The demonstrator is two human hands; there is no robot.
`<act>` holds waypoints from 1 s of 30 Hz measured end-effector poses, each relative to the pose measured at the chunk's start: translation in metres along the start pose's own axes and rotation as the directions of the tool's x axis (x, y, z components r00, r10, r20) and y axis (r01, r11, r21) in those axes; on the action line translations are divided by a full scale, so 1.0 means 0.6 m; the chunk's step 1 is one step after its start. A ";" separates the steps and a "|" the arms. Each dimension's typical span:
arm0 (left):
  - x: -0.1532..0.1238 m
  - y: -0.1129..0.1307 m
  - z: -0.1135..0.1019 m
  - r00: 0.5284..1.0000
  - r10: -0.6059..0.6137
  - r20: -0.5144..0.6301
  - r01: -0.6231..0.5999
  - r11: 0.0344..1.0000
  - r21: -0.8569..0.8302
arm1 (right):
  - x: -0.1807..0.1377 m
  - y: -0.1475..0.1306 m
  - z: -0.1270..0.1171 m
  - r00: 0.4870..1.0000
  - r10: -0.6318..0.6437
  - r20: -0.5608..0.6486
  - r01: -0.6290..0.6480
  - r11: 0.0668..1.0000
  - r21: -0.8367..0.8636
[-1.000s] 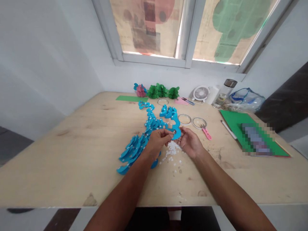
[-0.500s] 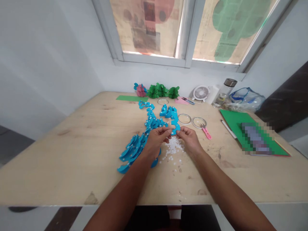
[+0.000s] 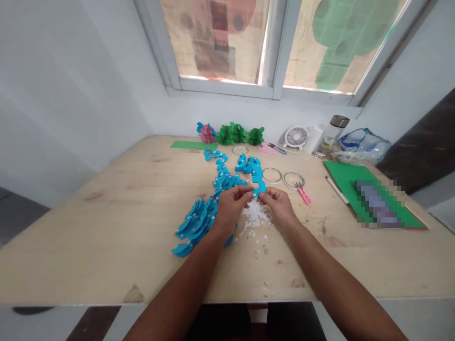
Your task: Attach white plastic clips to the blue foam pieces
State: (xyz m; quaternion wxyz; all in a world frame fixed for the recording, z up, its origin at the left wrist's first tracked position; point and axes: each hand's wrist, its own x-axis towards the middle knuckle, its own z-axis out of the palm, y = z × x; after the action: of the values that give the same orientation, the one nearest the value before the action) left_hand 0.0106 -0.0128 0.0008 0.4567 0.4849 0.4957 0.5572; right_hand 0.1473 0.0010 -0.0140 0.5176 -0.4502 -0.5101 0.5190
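Observation:
Between my two hands is a curvy blue paper cutout [image 3: 259, 185] with small white patches on it. My left hand [image 3: 232, 203] is closed, its thumb and forefinger at the cutout's left lower edge. My right hand [image 3: 279, 204] pinches the lower right edge. More blue paper cutouts [image 3: 197, 220] lie in a long overlapping row beside and partly under my left forearm. Others, in a folded blue bunch [image 3: 245, 164], lie just beyond the held piece. Small white paper bits [image 3: 256, 215] are scattered on the table below my hands.
Tape rolls [image 3: 272, 175] and pink-handled snips [image 3: 304, 194] lie right of my hands. Green paper ornaments [image 3: 237, 134], a small white fan [image 3: 296, 137] and a glass bottle [image 3: 332, 136] stand along the wall. Green sheets [image 3: 343, 175] and a white pen [image 3: 337, 190] lie at right.
My hands stay on the same blue cutout with hardly any movement. My left fingertips have shifted very slightly, and the whole view has moved a little.

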 end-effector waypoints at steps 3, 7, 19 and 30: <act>-0.002 -0.002 -0.001 0.986 0.157 -0.048 -0.145 0.970 0.195 | 0.002 0.002 -0.002 0.999 -0.017 -0.033 0.016 1.000 -0.025; -0.007 -0.004 0.001 0.921 0.389 0.002 -0.348 0.821 0.452 | 0.002 0.002 -0.002 0.998 -0.030 -0.049 0.029 0.999 -0.023; -0.006 -0.017 0.003 0.847 0.522 0.104 -0.460 0.620 0.635 | -0.002 0.004 0.003 0.997 -0.062 -0.040 0.062 0.998 -0.008; -0.005 -0.013 0.002 0.892 0.441 0.099 -0.398 0.664 0.633 | -0.005 0.005 0.004 0.989 -0.140 -0.052 0.131 0.981 -0.146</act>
State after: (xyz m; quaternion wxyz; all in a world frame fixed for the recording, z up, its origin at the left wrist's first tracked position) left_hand 0.0124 -0.0152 -0.0069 0.1082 0.6936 0.5436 0.4601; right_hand 0.1446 -0.0018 -0.0168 0.5337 -0.4660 -0.5589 0.4307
